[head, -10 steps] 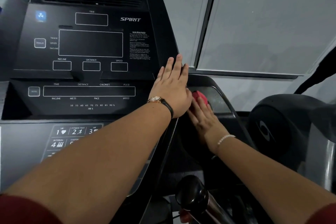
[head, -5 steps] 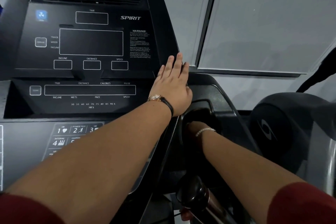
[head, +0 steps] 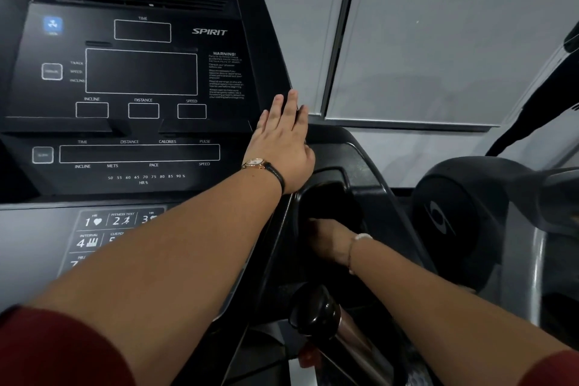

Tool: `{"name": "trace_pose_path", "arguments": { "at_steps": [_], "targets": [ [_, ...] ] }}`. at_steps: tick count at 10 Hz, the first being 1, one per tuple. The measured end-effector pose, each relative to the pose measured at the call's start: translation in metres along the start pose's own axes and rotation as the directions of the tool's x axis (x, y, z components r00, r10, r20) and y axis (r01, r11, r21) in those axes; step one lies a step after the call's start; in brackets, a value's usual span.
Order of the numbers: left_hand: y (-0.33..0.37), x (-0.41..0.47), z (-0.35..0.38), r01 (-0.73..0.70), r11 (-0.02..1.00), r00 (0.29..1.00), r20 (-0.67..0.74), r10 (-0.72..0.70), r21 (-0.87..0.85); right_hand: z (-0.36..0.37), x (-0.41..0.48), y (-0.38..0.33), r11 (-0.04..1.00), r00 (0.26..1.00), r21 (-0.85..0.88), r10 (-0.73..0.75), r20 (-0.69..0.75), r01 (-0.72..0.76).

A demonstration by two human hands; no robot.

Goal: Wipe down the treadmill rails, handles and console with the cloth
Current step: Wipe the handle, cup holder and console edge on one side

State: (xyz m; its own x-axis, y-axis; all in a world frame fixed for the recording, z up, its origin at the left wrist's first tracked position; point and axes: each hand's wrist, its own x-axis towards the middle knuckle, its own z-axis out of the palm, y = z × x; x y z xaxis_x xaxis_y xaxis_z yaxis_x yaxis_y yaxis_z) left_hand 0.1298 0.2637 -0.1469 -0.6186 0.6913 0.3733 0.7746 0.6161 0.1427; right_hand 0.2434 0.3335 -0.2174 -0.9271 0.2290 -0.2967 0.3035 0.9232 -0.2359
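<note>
At the far left rises the broad black matte plastic treadmill console, a slanted slab with a slotted vent along its top, white-outlined rectangular display windows and fine white lettering. Below it lies a flat pale grey keypad panel printed with numbered program keys. Our dark red fabric sleeve shows at the bottom corner, and the bare forearm runs up from it across the panel.

Our left hand lies flat against the console's right edge, fingers straight and close together, gripping nothing. A small gold-cased wristwatch on a thin black strap circles that wrist.

Just right of it opens the deep, glossy black moulded side pocket with rounded walls. Our right hand reaches down into it, a white beaded bracelet at the wrist. Its fingers are lost in the dark hollow, so we cannot tell whether they are clenched or loose, and the wiping cloth is out of sight; we cannot tell whether it is in there with them.

Below the pocket sits the shiny black rounded cap of a metallic tubular handle. Further right bulges a smooth dark domed housing, and behind it hang pale grey window blinds.
</note>
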Motion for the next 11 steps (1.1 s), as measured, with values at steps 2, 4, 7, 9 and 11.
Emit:
{"name": "trace_pose_path", "arguments": {
  "at_steps": [2,4,7,9,11],
  "targets": [
    [0.0,0.0,-0.001,-0.002,1.0,1.0,0.004,0.002,-0.004,0.019,-0.066,0.045,0.947,0.887,0.01,-0.296,-0.354,0.32],
    [0.001,0.0,-0.002,0.0,1.0,1.0,0.009,0.0,0.003,0.015,-0.074,0.053,0.79,0.866,0.419,-0.266,-0.424,0.448],
    [0.001,0.0,-0.002,-0.002,1.0,1.0,0.008,0.002,0.015,0.007,-0.03,0.009,0.91,0.942,0.318,-0.176,-0.287,0.267],
    [0.001,-0.001,-0.002,0.0,1.0,1.0,0.006,0.0,0.01,0.021,-0.059,0.038,0.823,0.78,0.023,-0.529,-0.335,0.567],
    [0.0,-0.001,-0.001,0.001,1.0,1.0,-0.005,-0.001,0.017,0.025,-0.039,0.046,0.998,0.814,-0.056,-0.053,-0.578,0.026]
  ]
}}
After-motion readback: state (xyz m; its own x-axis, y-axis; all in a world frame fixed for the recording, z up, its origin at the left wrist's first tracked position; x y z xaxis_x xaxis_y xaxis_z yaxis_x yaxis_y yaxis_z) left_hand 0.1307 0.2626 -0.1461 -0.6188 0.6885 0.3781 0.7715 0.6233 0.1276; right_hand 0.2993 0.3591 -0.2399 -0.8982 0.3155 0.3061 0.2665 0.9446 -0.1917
